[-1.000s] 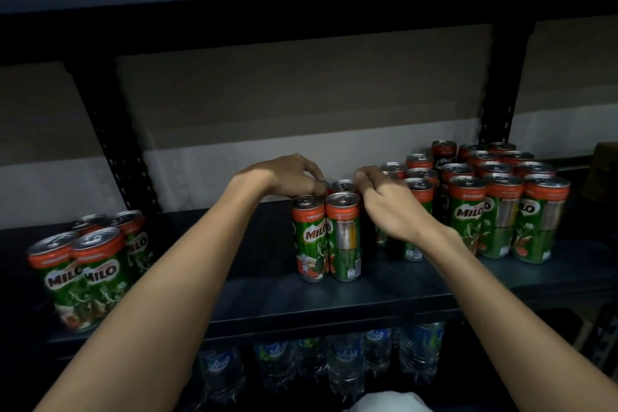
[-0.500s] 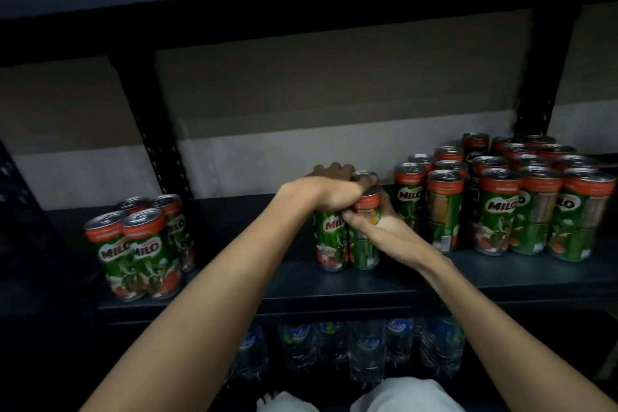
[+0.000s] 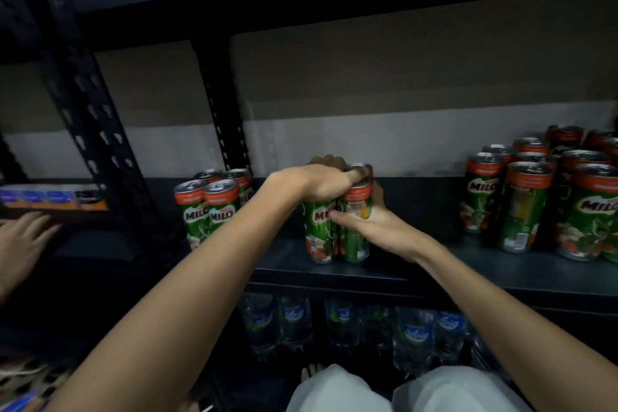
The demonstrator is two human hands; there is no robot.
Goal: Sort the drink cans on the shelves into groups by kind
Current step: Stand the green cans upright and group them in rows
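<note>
A small cluster of green and red Milo cans [image 3: 321,237] stands mid-shelf on the dark shelf board [image 3: 434,273]. My left hand [image 3: 322,186] grips the cluster from above, fingers curled over the can tops. From the right, my right hand [image 3: 363,219] wraps round the cluster's side, thumb across the front. A second group of Milo cans [image 3: 210,207] stands to the left by the upright. A large block of Milo cans [image 3: 548,204] fills the shelf's right end.
A perforated black upright [image 3: 227,130] rises behind the left group. Water bottles [image 3: 344,324] stand on the shelf below. Another person's hand [image 3: 20,241] reaches in at the far left, near a blue and orange box [image 3: 50,197]. An upper shelf hangs overhead.
Both hands closed round the cluster of cans and slid it leftward, away from the large block and closer to the left group. My view has swung left.
</note>
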